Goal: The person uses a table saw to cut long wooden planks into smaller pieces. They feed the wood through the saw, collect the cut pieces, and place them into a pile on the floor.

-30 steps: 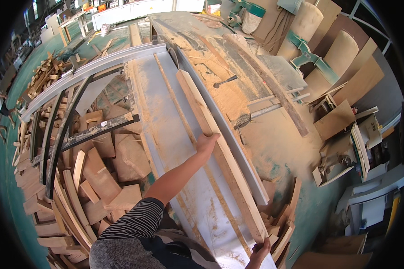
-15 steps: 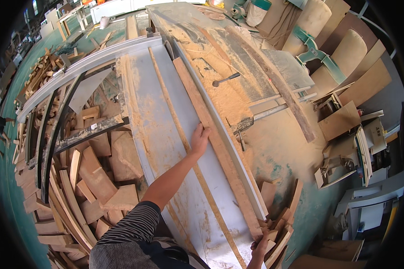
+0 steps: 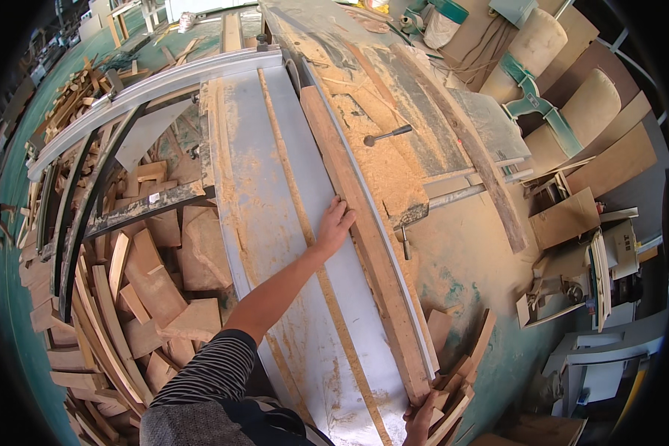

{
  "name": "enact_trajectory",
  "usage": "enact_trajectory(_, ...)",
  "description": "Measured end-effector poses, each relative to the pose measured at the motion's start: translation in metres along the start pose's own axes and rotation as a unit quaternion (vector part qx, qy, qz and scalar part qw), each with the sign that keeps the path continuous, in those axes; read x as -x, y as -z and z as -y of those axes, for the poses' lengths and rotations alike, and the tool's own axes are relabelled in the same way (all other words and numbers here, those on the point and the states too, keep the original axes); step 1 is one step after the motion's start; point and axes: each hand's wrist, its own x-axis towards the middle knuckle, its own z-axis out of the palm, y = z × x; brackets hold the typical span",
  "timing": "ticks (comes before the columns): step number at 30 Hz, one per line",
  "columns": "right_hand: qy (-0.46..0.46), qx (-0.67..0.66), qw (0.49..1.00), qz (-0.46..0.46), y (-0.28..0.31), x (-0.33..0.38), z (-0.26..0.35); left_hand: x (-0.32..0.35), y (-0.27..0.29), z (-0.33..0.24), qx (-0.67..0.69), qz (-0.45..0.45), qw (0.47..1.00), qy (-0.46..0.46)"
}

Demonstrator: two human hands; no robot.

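A long wooden plank lies lengthwise on the grey metal sliding table of a saw, its right side close along a thin metal edge. My left hand presses its closed fingers against the plank's left side, around mid-length. At the near end, my right hand grips the plank; part of that hand is cut off by the lower border. A sawdust-filled groove runs down the table left of the plank.
Sawdust covers the saw top on the right, where a black-knobbed lever sticks up. Beyond lies a rough-edged wood strip. Offcuts pile up at left, under a metal frame, and more offcuts sit near my right hand.
The plank has shifted right across the table, nearer the metal edge, and shows a wider face. My left hand's fingers have moved from its upper edge to its side. The view has swung slightly.
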Motion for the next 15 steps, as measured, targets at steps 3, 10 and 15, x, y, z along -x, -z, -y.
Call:
enact_trajectory(3,-0.001,-0.014,1.0,0.015,-0.024,0.023,0.02,-0.001,0.008,0.006,-0.01,0.005,1.0,-0.017)
enact_trajectory(10,0.009,-0.01,1.0,-0.002,-0.024,0.023,0.018,-0.002,0.003,0.009,-0.08,-0.007,0.996,-0.047)
enact_trajectory(15,0.036,0.005,0.999,-0.012,-0.024,0.02,0.013,-0.003,0.0,0.009,-0.101,-0.021,0.993,-0.064)
